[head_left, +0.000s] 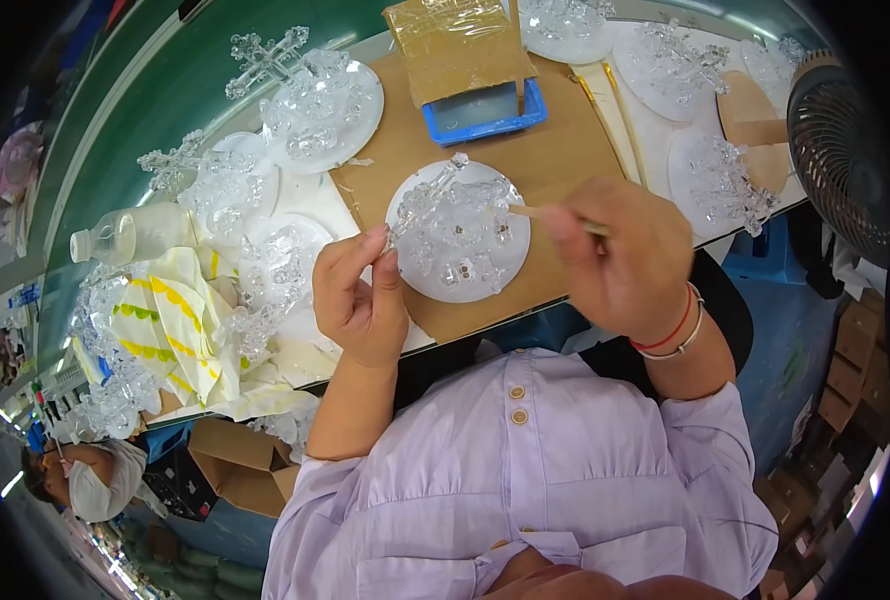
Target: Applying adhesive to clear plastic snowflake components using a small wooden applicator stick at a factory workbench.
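Note:
A round white plate [465,288] lies on the brown cardboard sheet in front of me, with clear faceted plastic ornaments [460,235] clustered on it. My left hand [360,300] is at its left edge, thumb and fingers pinching the lower end of a clear ornament [427,200] that slants up across the plate. Over the right side of the plate, my right hand [625,260] grips a thin wooden stick [527,211], its tip pointing at the ornaments. Whether the tip touches them I cannot tell.
Beyond the plate stands a blue tray [537,105] of cloudy liquid, partly covered by a taped cardboard piece [460,50]. Two brushes [620,115] lie to its right. More ornament-laden plates [365,115] surround the cardboard. A bottle [130,235], patterned cloth [170,320] and fan [845,160] flank them.

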The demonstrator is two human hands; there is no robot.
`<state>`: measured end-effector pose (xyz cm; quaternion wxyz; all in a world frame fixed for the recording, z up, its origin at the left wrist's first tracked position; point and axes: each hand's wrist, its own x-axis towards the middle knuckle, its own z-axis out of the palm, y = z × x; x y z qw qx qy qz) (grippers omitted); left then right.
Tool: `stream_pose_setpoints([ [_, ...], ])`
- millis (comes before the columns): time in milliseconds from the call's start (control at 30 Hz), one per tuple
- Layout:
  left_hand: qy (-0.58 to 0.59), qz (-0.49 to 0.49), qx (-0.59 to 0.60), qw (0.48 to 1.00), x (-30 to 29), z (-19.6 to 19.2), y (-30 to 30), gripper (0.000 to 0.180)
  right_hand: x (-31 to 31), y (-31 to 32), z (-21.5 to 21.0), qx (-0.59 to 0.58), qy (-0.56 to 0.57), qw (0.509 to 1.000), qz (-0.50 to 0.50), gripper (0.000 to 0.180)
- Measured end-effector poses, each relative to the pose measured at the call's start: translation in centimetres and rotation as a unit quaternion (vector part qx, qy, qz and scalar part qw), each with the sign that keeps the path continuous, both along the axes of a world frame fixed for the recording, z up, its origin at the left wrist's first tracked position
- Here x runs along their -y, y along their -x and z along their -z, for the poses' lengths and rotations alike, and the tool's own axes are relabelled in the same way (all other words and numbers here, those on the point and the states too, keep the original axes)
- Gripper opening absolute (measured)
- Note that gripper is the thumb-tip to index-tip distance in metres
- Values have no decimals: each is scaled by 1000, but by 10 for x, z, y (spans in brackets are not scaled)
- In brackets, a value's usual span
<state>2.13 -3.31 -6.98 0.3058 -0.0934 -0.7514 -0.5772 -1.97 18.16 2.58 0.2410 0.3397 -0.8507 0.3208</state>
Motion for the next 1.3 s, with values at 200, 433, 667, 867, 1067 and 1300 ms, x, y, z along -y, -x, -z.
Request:
stream_pose_setpoints([
  [200,11,-9,2,1000,3,-2,-1,23,-28,-2,-16,18,126,990,68,12],
  [433,15,-10,4,1000,2,-3,0,23,-20,38,3,-2,103,992,73,7],
  [667,11,-11,6,1000,1,-5,-1,22,9,66,21,-15,105,994,39,9],
  [867,15,-8,5,1000,2,-4,-1,21,0,57,13,-26,117,991,62,9],
  [1067,-11,-7,14,1000,2,-3,-1,21,-29,32,9,16,282,957,59,10],
  [1300,-41,-6,33,999,1,-4,-4,20,-52,-13,21,79,336,936,65,13],
])
